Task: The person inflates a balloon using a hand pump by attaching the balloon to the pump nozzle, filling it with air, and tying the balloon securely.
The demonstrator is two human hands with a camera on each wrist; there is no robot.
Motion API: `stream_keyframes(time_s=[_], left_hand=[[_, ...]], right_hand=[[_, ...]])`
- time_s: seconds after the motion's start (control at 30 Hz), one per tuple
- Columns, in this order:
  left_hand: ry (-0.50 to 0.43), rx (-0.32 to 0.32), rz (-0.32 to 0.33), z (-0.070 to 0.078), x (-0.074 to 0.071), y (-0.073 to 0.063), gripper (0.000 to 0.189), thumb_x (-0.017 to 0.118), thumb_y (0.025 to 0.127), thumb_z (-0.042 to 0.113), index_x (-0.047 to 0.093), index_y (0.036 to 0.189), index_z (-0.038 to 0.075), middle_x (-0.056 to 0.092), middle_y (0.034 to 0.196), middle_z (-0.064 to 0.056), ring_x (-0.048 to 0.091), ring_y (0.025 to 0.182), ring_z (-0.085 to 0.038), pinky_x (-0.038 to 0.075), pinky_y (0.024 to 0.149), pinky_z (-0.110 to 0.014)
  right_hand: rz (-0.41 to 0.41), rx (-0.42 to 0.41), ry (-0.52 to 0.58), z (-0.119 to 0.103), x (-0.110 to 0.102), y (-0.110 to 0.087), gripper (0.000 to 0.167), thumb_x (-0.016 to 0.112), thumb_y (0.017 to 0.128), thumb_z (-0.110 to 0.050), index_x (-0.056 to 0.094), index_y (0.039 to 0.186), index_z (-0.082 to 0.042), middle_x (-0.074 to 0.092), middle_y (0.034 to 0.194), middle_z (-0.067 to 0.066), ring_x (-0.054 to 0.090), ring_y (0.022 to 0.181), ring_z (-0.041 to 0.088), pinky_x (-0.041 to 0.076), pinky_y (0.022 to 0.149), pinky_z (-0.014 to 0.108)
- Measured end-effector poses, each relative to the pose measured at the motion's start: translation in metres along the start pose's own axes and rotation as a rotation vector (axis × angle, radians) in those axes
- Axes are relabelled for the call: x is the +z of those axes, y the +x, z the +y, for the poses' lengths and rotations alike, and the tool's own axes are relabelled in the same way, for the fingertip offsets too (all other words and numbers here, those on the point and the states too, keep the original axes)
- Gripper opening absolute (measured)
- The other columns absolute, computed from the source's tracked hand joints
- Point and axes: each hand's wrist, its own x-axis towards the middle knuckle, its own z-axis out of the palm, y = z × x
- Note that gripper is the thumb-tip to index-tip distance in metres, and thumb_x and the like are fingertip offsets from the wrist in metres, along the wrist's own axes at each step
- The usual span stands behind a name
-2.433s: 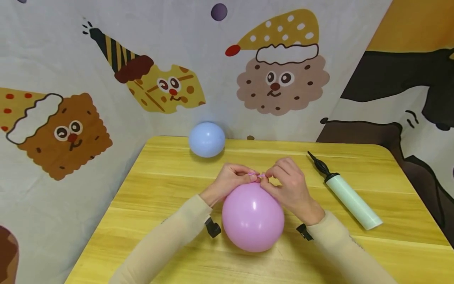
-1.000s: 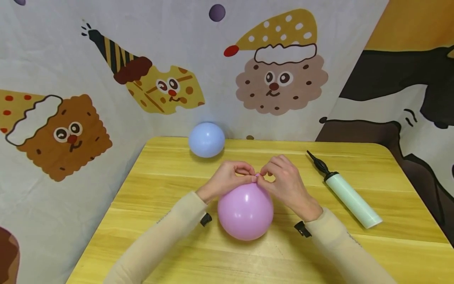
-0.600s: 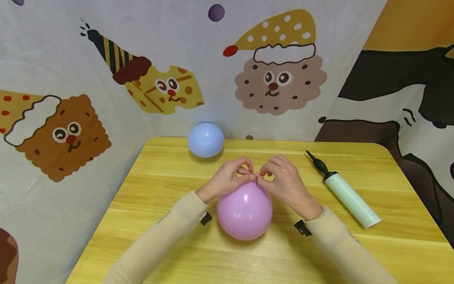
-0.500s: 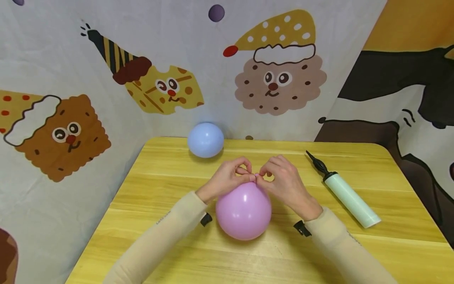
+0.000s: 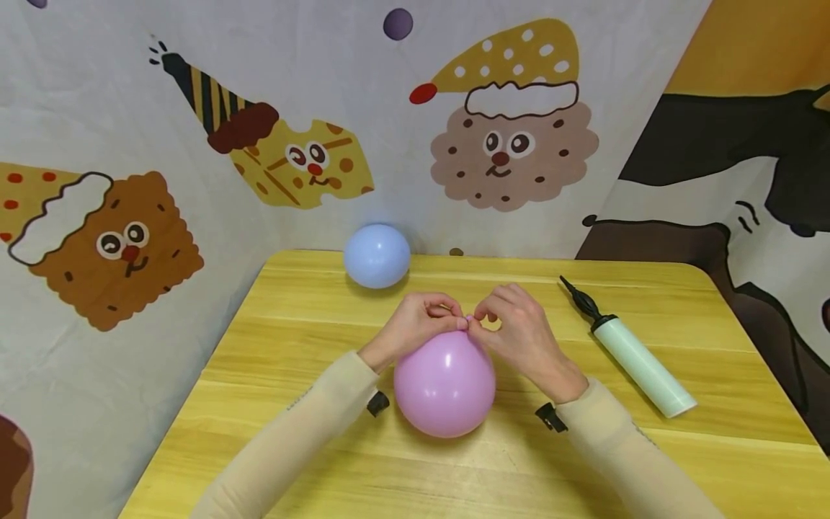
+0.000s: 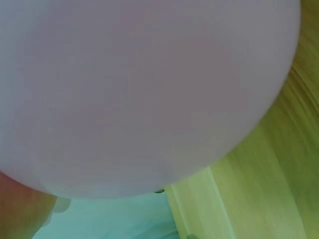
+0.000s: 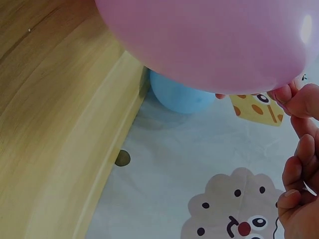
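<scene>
A round pink balloon point(image 5: 444, 386) is between my forearms in the head view, its neck pointing away from me. My left hand point(image 5: 415, 324) pinches the neck from the left between thumb and fingers. From the right, my right hand point(image 5: 519, 335) pinches the neck's end with thumb and index finger, the other fingers curled. Only a small bit of the neck shows between the fingertips. The balloon point(image 6: 149, 99) fills most of the left wrist view. In the right wrist view the right hand point(image 7: 301, 149) is at the lower edge of the balloon point(image 7: 214, 40).
A smaller blue balloon point(image 5: 377, 256) rests at the table's back edge. On the right lies a mint-green hand pump point(image 5: 645, 366) with a black nozzle. The wooden table point(image 5: 272, 317) backs onto a cloth point(image 5: 402, 180) printed with cartoon snacks.
Since the earliest frame the pink balloon has shifted left and slightly away, and the hands have drawn close together at its neck. Lately the left index finger lifted, then lowered again.
</scene>
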Motion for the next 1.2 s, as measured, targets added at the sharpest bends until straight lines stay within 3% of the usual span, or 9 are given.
stream_keyframes(time_s=[0.5, 0.7, 0.9, 1.07, 1.2], left_hand=[[0.099, 0.010, -0.051, 0.005, -0.001, 0.001, 0.012, 0.075, 0.096, 0.018, 0.074, 0.103, 0.009, 0.079, 0.100, -0.006, 0.076, 0.094, -0.014, 0.062, 0.079, -0.029], [0.263, 0.109, -0.053, 0.009, 0.001, 0.002, 0.009, 0.072, 0.096, 0.013, 0.065, 0.101, 0.012, 0.077, 0.112, -0.012, 0.075, 0.103, -0.018, 0.060, 0.083, -0.026], [0.363, 0.233, -0.077, 0.014, 0.001, 0.004, 0.015, 0.071, 0.092, 0.002, 0.058, 0.097, 0.010, 0.075, 0.110, -0.012, 0.075, 0.102, -0.026, 0.060, 0.079, -0.022], [0.327, 0.320, -0.127, 0.013, -0.002, 0.005, 0.017, 0.068, 0.089, -0.005, 0.059, 0.096, 0.008, 0.067, 0.104, -0.006, 0.075, 0.101, -0.022, 0.059, 0.081, -0.021], [0.150, 0.272, -0.204, 0.010, -0.005, 0.003, 0.015, 0.065, 0.093, -0.005, 0.059, 0.098, 0.007, 0.073, 0.102, -0.004, 0.076, 0.098, -0.018, 0.061, 0.084, -0.029]], right_hand=[[-0.038, 0.031, -0.004, 0.000, -0.002, 0.000, 0.016, 0.085, 0.074, -0.006, 0.070, 0.075, -0.011, 0.059, 0.073, 0.000, 0.049, 0.074, 0.013, 0.043, 0.059, 0.028], [-0.107, 0.076, -0.019, -0.003, -0.006, 0.004, 0.015, 0.085, 0.077, -0.008, 0.071, 0.075, -0.011, 0.059, 0.074, -0.001, 0.051, 0.075, 0.015, 0.044, 0.061, 0.029], [-0.233, 0.174, -0.022, -0.004, -0.013, 0.011, 0.014, 0.085, 0.080, -0.013, 0.071, 0.076, -0.014, 0.059, 0.075, -0.004, 0.052, 0.076, 0.015, 0.044, 0.062, 0.030], [-0.304, 0.265, 0.044, -0.001, -0.020, 0.016, 0.011, 0.082, 0.082, -0.012, 0.072, 0.077, -0.015, 0.059, 0.075, -0.004, 0.053, 0.073, 0.016, 0.043, 0.063, 0.031], [-0.357, 0.317, 0.109, 0.000, -0.023, 0.020, 0.008, 0.082, 0.085, -0.015, 0.074, 0.081, -0.015, 0.062, 0.077, -0.005, 0.056, 0.075, 0.017, 0.046, 0.063, 0.030]])
